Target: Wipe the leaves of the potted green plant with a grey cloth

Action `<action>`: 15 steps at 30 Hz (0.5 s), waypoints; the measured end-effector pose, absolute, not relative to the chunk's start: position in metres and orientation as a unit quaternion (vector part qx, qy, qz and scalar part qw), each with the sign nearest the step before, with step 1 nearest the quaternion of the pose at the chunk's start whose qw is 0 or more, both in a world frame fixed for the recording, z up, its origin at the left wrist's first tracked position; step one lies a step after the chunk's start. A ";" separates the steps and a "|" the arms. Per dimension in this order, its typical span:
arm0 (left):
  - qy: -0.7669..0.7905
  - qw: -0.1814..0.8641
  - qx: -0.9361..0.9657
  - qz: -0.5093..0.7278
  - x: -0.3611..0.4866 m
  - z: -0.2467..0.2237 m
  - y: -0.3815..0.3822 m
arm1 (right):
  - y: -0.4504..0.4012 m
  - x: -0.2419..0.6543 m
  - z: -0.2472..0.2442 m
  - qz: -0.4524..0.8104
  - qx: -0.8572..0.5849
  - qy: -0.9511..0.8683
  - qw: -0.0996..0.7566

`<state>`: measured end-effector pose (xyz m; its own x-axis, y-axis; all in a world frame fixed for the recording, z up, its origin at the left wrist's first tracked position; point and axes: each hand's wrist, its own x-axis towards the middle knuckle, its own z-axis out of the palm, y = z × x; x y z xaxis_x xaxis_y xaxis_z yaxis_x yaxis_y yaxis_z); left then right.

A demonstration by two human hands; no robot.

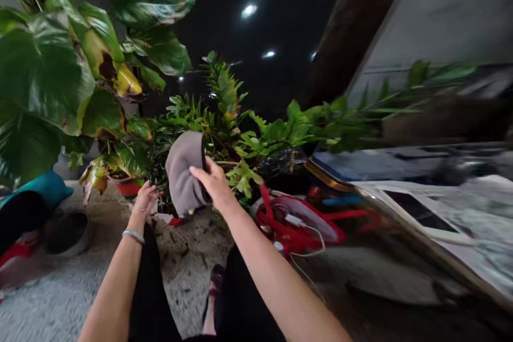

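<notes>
My right hand (pixel 217 184) grips a soft grey cloth (pixel 183 171) with a dark edge, the thumb lying across its face. The cloth is folded over and held up in front of the plants; its exact kind cannot be made out. To its left, my left hand (pixel 145 200) is raised with the fingers loosely apart and nothing in it, a bracelet on the wrist. Close beyond that hand are dark green leaves and a red plant pot (pixel 127 186). Leafy potted plants (pixel 240 141) stand behind the cloth.
Large-leaved plant (pixel 44 69) on the left overhangs a grey pot (pixel 68 232) and a teal object (pixel 50 187). Right of my legs sits a red bag (pixel 298 222) with a white cable (pixel 323 240). A table on the right bears a white-framed device (pixel 422 211).
</notes>
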<state>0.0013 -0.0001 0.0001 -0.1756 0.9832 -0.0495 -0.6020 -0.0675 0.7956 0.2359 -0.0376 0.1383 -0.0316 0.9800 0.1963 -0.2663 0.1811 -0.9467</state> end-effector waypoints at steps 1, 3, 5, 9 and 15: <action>0.355 0.585 0.272 0.677 0.003 0.000 0.000 | -0.027 0.235 0.134 0.558 -0.377 -0.437 0.596; 0.358 0.588 0.278 0.670 0.006 0.001 -0.001 | -0.019 0.232 0.119 0.609 -0.393 -0.358 0.588; 0.366 0.594 0.284 0.658 0.009 0.002 -0.002 | -0.035 0.230 0.097 0.652 -0.400 -0.313 0.563; 0.377 0.607 0.285 0.639 0.014 0.003 -0.003 | -0.088 0.233 0.076 0.684 -0.401 -0.320 0.518; 0.381 0.601 0.288 0.641 0.018 0.003 -0.003 | -0.058 0.238 0.159 0.614 -0.322 -0.410 0.592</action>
